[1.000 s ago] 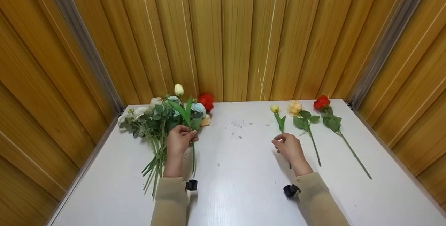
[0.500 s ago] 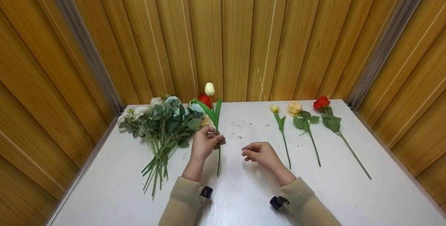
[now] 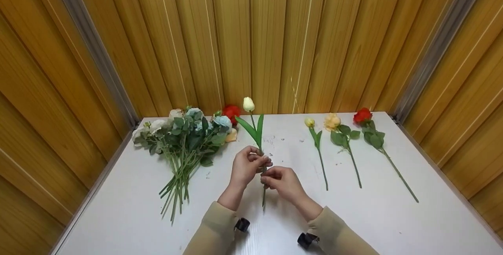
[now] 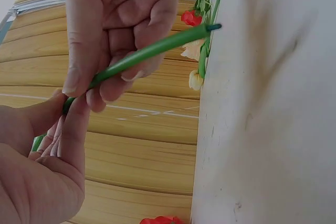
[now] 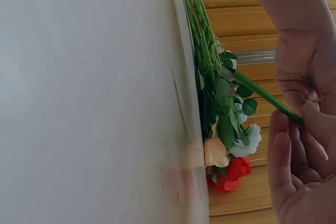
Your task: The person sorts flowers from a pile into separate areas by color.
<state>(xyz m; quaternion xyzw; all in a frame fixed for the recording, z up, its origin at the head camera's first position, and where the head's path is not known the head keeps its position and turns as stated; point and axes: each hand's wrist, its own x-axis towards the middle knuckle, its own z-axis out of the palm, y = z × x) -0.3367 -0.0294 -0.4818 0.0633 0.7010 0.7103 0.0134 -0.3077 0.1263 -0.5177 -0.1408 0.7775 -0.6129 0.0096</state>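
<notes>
A white tulip [image 3: 248, 104] with two long green leaves stands nearly upright above the middle of the table. My left hand [image 3: 246, 166] pinches its stem just below the leaves. Lower on the same stem, the thumb and fingers of my right hand [image 3: 285, 183] pinch it too, close beside the left hand. In the left wrist view the green stem [image 4: 152, 51] sticks out past the right hand's fingers, its thin dark tip free. The right wrist view shows the stem [image 5: 268, 96] with its lower end pointing away from both hands.
On the left of the white table [image 3: 129, 208] lies a heap of flowers [image 3: 184, 137] with white, blue and red blooms. To the right lie a yellow tulip [image 3: 317, 139], a peach rose [image 3: 332, 121] and a red rose [image 3: 363, 116], set apart. Wood-patterned walls [image 3: 271, 43] enclose the table.
My left hand has carried the white tulip rightward from the heap to the middle. My right hand has moved left from beside the yellow tulip and taken hold of the white tulip's stem.
</notes>
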